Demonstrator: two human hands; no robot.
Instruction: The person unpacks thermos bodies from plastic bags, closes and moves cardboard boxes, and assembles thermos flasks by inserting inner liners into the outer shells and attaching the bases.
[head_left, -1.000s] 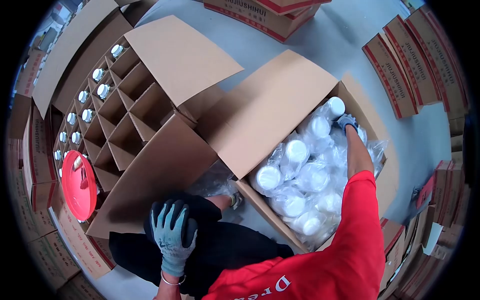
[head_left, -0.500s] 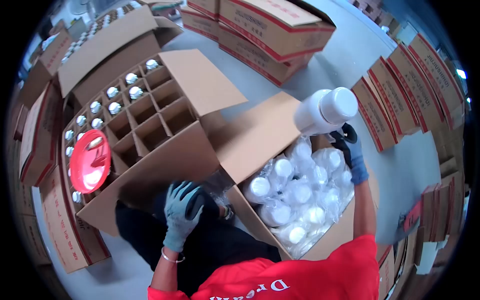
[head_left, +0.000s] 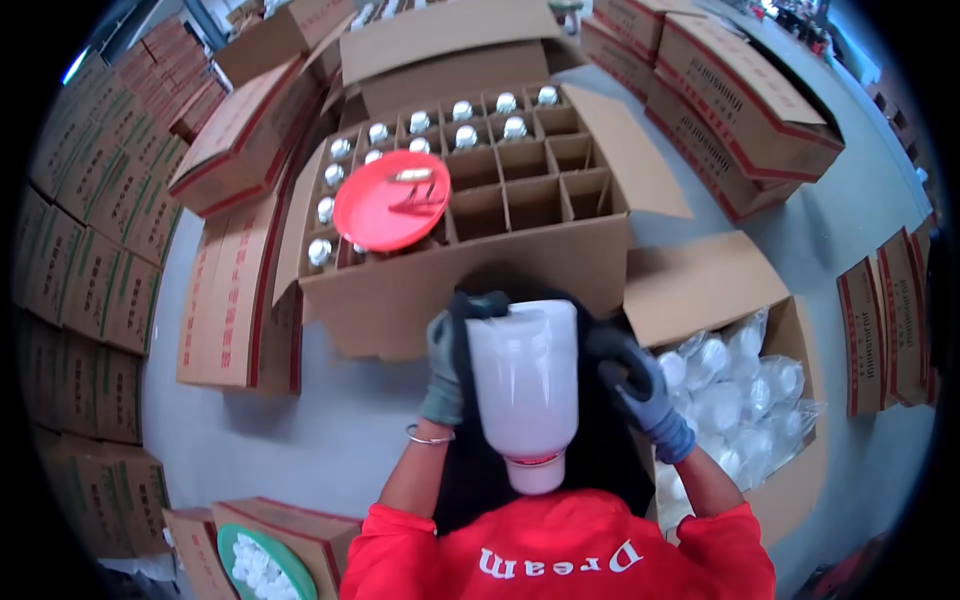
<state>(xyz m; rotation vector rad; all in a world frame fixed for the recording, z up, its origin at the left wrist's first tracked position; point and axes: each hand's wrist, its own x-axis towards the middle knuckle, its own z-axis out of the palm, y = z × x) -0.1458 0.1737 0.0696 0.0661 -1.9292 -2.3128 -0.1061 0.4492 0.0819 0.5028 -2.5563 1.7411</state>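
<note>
Off the near edge of the box (head_left: 470, 265), the bottle (head_left: 527, 375) points its cap toward the shirt (head_left: 555, 555). Left hand (head_left: 456, 350): grip clasping its side; right hand (head_left: 640, 388): grip released, beside it.

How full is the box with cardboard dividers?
The box is partly full: it shows many capped tops; several slots toward the right look empty, and the red dish hides some.
</note>
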